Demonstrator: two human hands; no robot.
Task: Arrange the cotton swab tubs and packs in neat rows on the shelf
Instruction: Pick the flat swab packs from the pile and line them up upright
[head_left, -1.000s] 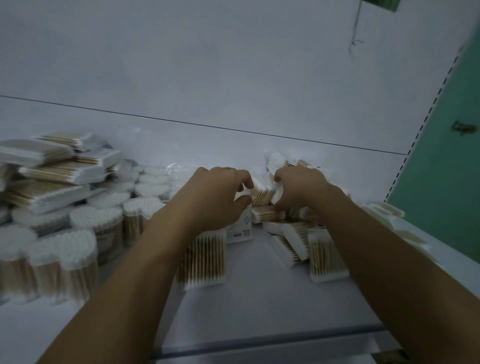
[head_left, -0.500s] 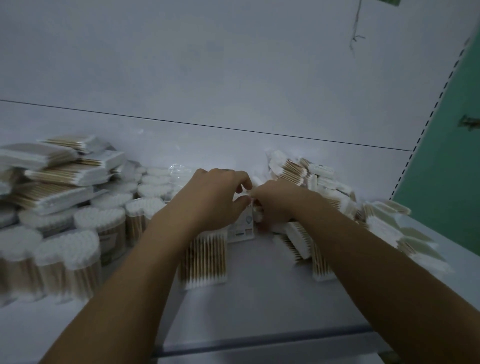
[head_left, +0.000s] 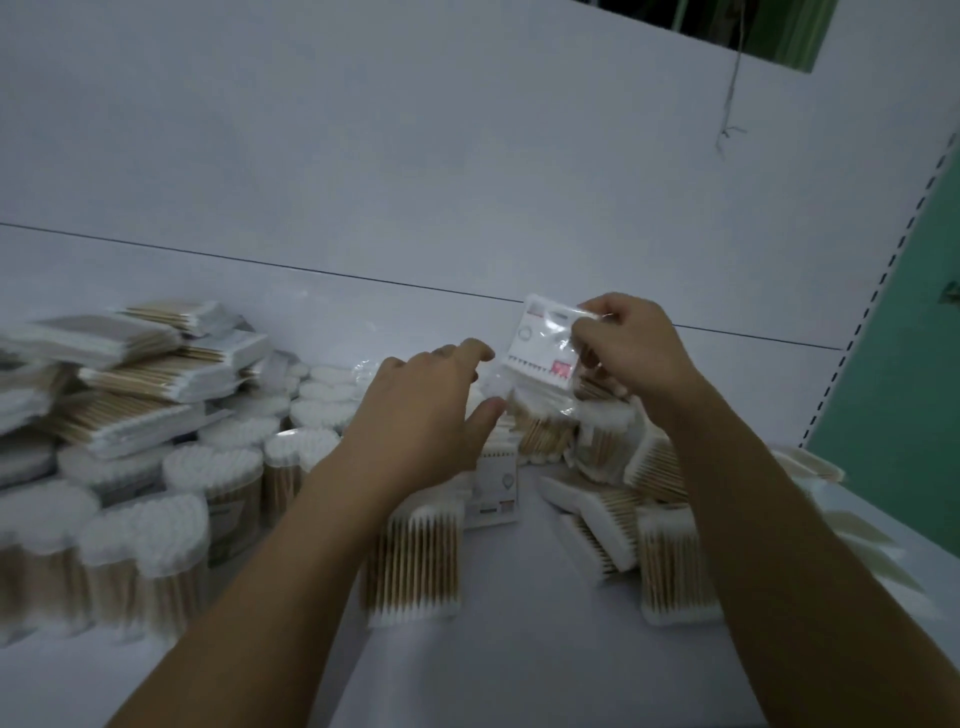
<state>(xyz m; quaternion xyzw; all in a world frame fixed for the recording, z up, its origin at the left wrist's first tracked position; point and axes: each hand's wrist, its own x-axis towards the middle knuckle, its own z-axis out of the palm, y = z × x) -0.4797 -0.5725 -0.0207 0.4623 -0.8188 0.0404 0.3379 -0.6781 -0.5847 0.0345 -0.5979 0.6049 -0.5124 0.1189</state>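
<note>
My right hand (head_left: 626, 345) pinches the top of a clear cotton swab pack (head_left: 545, 358) with a white and red card, holding it up above the shelf (head_left: 519, 665). My left hand (head_left: 423, 410) hovers beside it with fingers loosely spread, the thumb near the pack's lower left corner. Below my left wrist one swab pack (head_left: 413, 566) stands upright, with a carded pack (head_left: 496, 488) behind it. Round swab tubs (head_left: 213, 488) stand in rows at the left. Loose packs (head_left: 644, 499) lie in a jumble at the right.
Flat swab packs (head_left: 135, 374) are stacked at the far left behind the tubs. More packs (head_left: 831, 499) lie along the right edge of the shelf. A white back wall (head_left: 415, 182) closes the shelf, and a green panel (head_left: 904, 338) stands at the right.
My right hand has risen from the pile with a carded swab pack. My left hand has lifted slightly and opened. The camera has tilted up a little.
</note>
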